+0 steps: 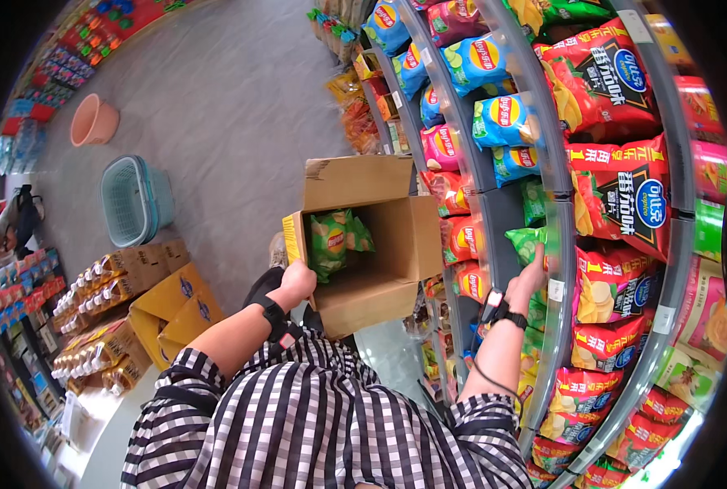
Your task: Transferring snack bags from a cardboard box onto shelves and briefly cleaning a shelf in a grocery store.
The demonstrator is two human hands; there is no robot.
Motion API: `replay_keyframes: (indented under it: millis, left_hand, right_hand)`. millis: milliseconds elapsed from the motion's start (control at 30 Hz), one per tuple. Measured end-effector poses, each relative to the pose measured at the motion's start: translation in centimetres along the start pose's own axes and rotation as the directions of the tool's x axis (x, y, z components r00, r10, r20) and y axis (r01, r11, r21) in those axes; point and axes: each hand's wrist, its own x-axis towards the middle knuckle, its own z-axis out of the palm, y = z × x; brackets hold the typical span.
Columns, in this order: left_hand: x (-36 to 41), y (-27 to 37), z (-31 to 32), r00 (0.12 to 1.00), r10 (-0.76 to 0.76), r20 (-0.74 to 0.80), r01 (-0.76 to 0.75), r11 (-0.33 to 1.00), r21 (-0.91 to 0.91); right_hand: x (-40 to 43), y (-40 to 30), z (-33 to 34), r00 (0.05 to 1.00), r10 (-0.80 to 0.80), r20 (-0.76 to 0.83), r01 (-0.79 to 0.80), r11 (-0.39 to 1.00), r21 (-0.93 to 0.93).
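Observation:
My left hand point(298, 283) grips the near left edge of an open cardboard box point(394, 238) with its flaps spread. Inside, green Lay's chip bags point(328, 241) lie toward the left end, and bare cardboard shows to their right. At the shelf, my right hand point(527, 278) holds a small green chip bag point(525, 239) by its lower part. The fingertips are partly hidden by the bag and the clear shelf guard point(556, 244). Another green bag point(533, 200) stands just beyond, and more green bags point(536, 315) sit nearer me, partly behind my wrist.
Blue Lay's bags point(507, 119) and large red chip bags point(620, 189) fill neighbouring shelf rows. On the floor at left are stacked blue baskets point(132, 198), a pink bucket point(94, 121), a yellow carton point(177, 315) and bottle packs point(103, 272). A person point(11, 226) is at far left.

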Motion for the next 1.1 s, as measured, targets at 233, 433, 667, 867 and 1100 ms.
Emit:
replay_keyframes:
  millis: [233,433,667,867,1100]
  left_hand:
    - [0.8,0.1,1.0,0.999,0.032,-0.022,-0.03,0.997,0.071]
    - [2.4,-1.1,1.9,0.997,0.073,-0.031,-0.071,0.996,0.052]
    - [1.1,-0.4,0.5,1.0,-0.004,0.007,0.005,0.997,-0.081]
    - [1.7,-2.3,1.5,1.0,-0.028,-0.009,0.027,0.995,-0.095]
    - [-1.6,0.2,-0.5,0.996,-0.07,-0.047,0.057,0.973,-0.222]
  right_hand:
    - [-9.3,1.7,-2.6,0.985,-0.042,0.165,0.003,0.973,0.231]
    - [-15.2,6.1,-2.5,0.699,-0.244,0.672,0.415,0.904,-0.104]
    - [-9.7,6.6,-1.0,0.851,-0.167,0.498,0.258,0.959,-0.119]
    - [3.3,3.7,2.4,0.966,-0.174,0.192,0.182,0.983,-0.022]
    - [4.4,-0.7,8.7,0.993,-0.05,0.102,0.059,0.995,-0.08]
